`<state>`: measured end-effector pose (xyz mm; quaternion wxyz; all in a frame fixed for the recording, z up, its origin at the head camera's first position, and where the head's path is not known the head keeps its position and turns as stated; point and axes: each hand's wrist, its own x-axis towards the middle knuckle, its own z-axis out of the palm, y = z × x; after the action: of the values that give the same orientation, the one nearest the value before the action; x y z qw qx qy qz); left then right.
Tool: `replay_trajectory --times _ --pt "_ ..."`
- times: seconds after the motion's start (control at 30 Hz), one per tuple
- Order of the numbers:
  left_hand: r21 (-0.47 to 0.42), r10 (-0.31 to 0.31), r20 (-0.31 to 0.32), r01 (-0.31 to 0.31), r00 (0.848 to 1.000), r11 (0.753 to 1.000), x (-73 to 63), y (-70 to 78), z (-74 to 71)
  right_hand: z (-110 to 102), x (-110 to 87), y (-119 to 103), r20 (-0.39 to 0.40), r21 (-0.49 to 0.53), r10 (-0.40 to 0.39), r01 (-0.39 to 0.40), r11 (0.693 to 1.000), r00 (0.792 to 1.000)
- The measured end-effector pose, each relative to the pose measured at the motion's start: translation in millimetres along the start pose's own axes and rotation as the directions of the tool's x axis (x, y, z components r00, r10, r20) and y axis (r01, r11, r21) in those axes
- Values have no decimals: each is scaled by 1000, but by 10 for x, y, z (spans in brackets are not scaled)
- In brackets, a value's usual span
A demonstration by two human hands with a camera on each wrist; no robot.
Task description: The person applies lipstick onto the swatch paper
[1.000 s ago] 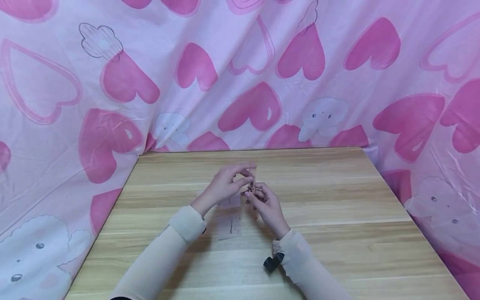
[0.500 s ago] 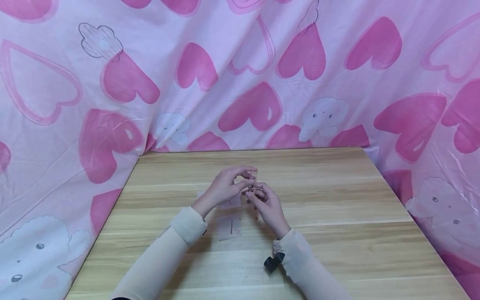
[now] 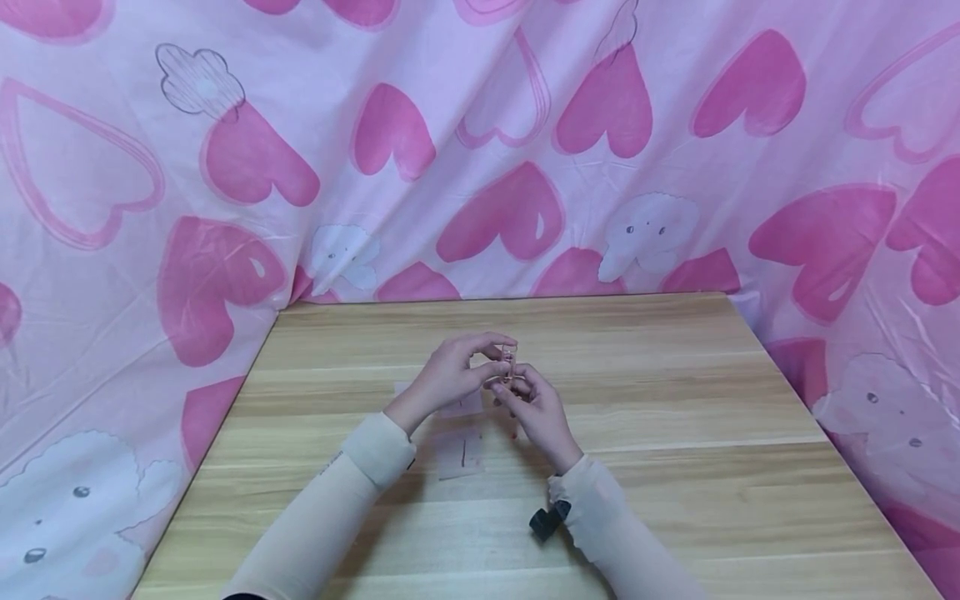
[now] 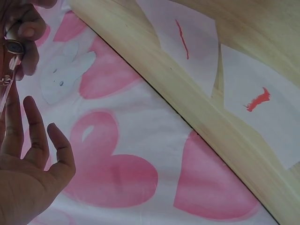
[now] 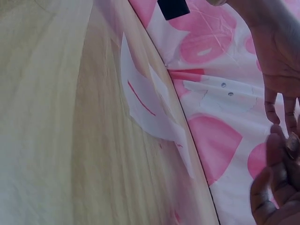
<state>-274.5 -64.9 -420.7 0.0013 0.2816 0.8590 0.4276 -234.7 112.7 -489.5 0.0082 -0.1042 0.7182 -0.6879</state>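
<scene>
A small clear tube [image 3: 509,357] with rose-gold parts is held upright between both hands above the middle of the table; its exact kind is too small to tell. My left hand [image 3: 453,367] holds its upper part, index finger over the top and thumb at the side. In the left wrist view, the other fingers [image 4: 36,136] of this hand are spread out. Lower down, my right hand [image 3: 536,412] pinches the tube with curled fingers. A dark round end with a gold rim [image 4: 15,46] shows at the right fingers in the left wrist view.
Two white paper pieces lie on the wooden table [image 3: 675,467], one [image 4: 187,40] with a thin red line, the other [image 4: 262,101] with a thicker red smear. A pink heart-patterned curtain [image 3: 420,50] surrounds the back and sides. A black device [image 3: 550,521] hangs from the right wrist.
The left fingers have come down slightly toward the right hand, bringing the clear upper part lower over the rose-gold part. The right hand has barely moved.
</scene>
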Motion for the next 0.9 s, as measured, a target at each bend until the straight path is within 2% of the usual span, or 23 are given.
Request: replay_trajectory --times 0.13,0.23,0.37,0.43,0.7,0.8,0.9 --pt "36 18 16 -18 1000 999 -3 -21 -11 -50 32 26 52 -39 23 -21 999 998" --pt "43 17 26 -18 1000 999 -9 -64 -11 -116 90 46 78 -148 28 -16 989 997" --pt "63 -28 6 28 1000 998 -26 -156 -6 -219 227 79 69 -324 8 15 946 998" --pt "81 -58 -11 59 998 995 -39 -214 -4 -270 299 107 64 -380 13 12 925 998" --pt "65 -119 -13 120 993 991 -112 -401 4 -357 516 168 97 -486 142 -77 870 985" --pt "62 -142 -12 142 990 988 -129 -436 17 -352 589 195 109 -538 176 -91 838 978" --pt "75 -153 -10 153 988 985 -132 -462 39 -349 649 239 120 -600 177 -71 797 977"
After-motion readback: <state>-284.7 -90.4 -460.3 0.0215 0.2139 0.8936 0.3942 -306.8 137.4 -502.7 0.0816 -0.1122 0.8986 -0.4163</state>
